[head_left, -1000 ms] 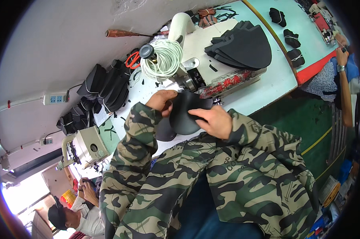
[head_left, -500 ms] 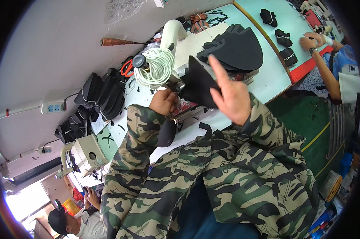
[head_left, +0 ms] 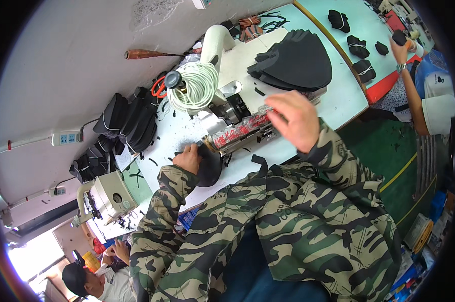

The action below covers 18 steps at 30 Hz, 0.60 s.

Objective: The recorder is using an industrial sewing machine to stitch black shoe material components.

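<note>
My left hand (head_left: 188,159) is closed on the edge of a black curved fabric piece (head_left: 210,168), left of the sewing machine's bed. My right hand (head_left: 299,122) hovers over the right end of the red-and-white worn machine bed (head_left: 242,128), thumb and fingers apart, with nothing in it. Farther back on the machine table lies a fanned stack of black cut pieces (head_left: 300,59). Between the hands, the dark round machine head (head_left: 236,108) shows with no fabric under it.
A coil of pale cord (head_left: 199,85) hangs on the sewing machine. Bundled black pieces (head_left: 137,126) lie at the left by the wall. A screwdriver (head_left: 144,54) with a wooden handle sits near the wall. Other people work at the far right and lower left.
The black piece at the machine head has gone from there. My left hand has moved left and nearer, onto the black piece. My right hand's pointing finger has drawn in.
</note>
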{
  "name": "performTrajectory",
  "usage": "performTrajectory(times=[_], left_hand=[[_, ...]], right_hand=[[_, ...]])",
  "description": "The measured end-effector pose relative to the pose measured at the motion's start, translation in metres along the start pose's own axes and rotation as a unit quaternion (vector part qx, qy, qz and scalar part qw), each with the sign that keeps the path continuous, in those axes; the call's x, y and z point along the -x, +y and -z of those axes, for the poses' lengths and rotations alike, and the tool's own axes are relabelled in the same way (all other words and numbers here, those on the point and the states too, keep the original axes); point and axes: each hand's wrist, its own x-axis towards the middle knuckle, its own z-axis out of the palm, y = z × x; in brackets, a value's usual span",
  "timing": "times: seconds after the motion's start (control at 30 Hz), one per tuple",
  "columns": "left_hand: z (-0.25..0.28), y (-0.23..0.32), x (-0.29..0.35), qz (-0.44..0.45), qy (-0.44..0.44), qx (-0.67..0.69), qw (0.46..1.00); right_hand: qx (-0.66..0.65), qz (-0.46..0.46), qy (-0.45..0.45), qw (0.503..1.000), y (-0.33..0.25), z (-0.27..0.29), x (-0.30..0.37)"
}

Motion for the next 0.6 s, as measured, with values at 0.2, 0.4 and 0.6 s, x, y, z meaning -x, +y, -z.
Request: performTrajectory(times=[0.2,0.4,0.6], left_hand=[[0.011,-0.028,-0.015,-0.086,-0.187,0.243,0.948],[0.087,0.011,-0.013,-0.201,-0.263,0.505,0.797],[0.092,0.020,-0.036,-0.163,-0.132,0.381,0.901]], right_hand=[[-0.168,-0.081,-0.135,0.973,-0.015,-0.013,0.015],[-0.394,-0.080,-0.248,0.881,-0.019,-0.055,0.036],[-0.559,-0.335,-0.234,0.722,-0.031,-0.087,0.033]])
